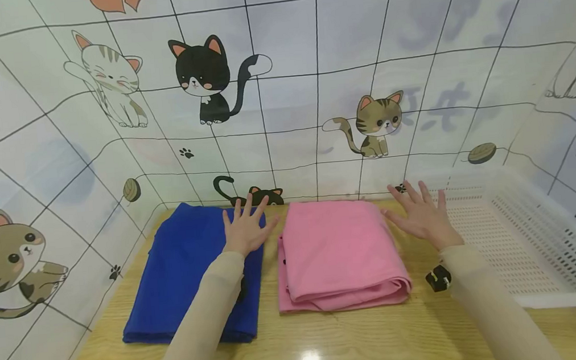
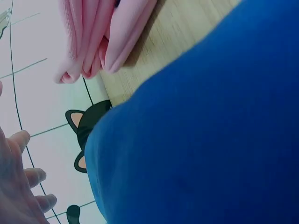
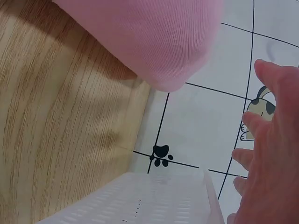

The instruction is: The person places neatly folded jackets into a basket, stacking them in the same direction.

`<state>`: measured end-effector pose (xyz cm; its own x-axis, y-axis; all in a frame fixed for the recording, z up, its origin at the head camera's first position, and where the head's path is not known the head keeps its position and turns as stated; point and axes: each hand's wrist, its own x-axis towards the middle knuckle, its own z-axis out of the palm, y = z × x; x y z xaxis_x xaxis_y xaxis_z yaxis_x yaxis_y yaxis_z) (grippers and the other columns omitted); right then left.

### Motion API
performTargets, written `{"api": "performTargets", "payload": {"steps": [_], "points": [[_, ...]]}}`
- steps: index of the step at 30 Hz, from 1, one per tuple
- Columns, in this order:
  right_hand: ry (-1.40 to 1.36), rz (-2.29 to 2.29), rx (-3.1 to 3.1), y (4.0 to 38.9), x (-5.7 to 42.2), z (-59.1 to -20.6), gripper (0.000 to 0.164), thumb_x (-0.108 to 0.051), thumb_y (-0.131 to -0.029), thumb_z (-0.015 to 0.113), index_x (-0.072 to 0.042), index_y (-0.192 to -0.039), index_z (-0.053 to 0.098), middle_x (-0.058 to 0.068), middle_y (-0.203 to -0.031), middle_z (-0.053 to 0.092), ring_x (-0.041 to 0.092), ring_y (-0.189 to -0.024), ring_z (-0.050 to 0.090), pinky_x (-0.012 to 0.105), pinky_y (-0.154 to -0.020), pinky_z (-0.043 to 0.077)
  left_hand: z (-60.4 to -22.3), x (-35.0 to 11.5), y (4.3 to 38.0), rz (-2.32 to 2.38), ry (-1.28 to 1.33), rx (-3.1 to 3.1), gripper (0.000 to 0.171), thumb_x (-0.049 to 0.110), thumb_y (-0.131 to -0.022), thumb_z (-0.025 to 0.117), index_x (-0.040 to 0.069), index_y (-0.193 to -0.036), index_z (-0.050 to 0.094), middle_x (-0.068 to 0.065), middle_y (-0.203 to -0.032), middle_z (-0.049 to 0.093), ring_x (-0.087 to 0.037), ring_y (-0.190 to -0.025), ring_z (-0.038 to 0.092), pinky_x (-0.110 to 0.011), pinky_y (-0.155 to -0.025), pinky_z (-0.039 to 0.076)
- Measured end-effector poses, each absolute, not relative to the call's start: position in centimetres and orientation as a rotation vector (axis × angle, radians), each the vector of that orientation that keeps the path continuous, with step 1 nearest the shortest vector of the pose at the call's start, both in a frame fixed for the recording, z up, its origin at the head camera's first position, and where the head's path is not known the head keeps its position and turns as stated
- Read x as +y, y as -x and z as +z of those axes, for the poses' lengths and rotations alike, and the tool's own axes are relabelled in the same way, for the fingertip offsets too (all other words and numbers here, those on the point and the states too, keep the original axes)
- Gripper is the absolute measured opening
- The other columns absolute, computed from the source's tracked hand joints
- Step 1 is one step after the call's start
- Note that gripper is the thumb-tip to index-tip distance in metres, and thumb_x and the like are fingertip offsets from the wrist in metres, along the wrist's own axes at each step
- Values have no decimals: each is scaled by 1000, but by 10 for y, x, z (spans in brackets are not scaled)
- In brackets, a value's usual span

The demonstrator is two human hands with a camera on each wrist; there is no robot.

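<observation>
A folded pink cloth [image 1: 340, 250] lies in the middle of the wooden table, its layered fold facing the front edge. To its left is a folded blue cloth [image 1: 188, 269], partly covered by the left forearm. My left hand [image 1: 247, 230] is spread above the right part of the blue cloth, fingers apart and holding nothing. Between the pink cloth and the basket, my right hand [image 1: 422, 218] is spread too, with nothing in it. In the left wrist view the blue cloth [image 2: 201, 135] fills much of the picture; the right wrist view shows a rounded corner of the pink cloth [image 3: 159, 42].
A white perforated plastic basket [image 1: 498, 230] stands on the right of the table [image 1: 302, 344]. Behind and at both sides rises a white wall covering [image 1: 291, 99] with black grid lines and cartoon cats. A black band [image 1: 438, 278] shows at the right wrist.
</observation>
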<state>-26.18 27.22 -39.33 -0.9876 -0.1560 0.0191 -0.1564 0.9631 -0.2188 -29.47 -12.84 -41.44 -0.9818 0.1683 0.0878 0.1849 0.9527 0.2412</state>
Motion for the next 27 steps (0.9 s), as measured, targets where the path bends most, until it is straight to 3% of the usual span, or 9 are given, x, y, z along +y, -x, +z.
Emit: {"api": "performTargets", "payload": {"steps": [7, 17, 21, 27], "points": [[-309, 343, -3100, 261, 264, -394, 76, -62, -97, 31, -16, -156, 16, 26, -156, 4, 47, -140, -9, 63, -103, -17, -415, -120, 290, -448, 322, -3038, 71, 65, -95, 37, 33, -155, 19, -9, -161, 8, -36, -145, 2, -63, -110, 2], [-449, 371, -3063, 261, 257, -404, 69, -54, -100, 36, -12, -154, 24, 27, -155, 11, 50, -140, -1, 64, -107, -8, -426, -104, 287, -530, 395, -3032, 74, 70, -92, 34, 33, -155, 18, -9, -160, 10, -41, -142, 14, -59, -111, 13], [-503, 343, -3039, 263, 255, -411, 69, -53, -100, 36, -11, -153, 25, 28, -154, 14, 51, -139, 4, 64, -108, -2, -433, -98, 285, -565, 447, -3024, 74, 67, -94, 36, 28, -155, 23, -11, -159, 13, -44, -140, 18, -58, -111, 16], [-529, 310, -3058, 264, 254, -419, 71, -56, -99, 34, -14, -155, 22, 27, -154, 15, 49, -140, 4, 65, -108, -3, -442, -92, 281, -567, 478, -3004, 73, 63, -95, 39, 20, -153, 30, -14, -159, 15, -45, -139, 23, -56, -111, 18]]}}
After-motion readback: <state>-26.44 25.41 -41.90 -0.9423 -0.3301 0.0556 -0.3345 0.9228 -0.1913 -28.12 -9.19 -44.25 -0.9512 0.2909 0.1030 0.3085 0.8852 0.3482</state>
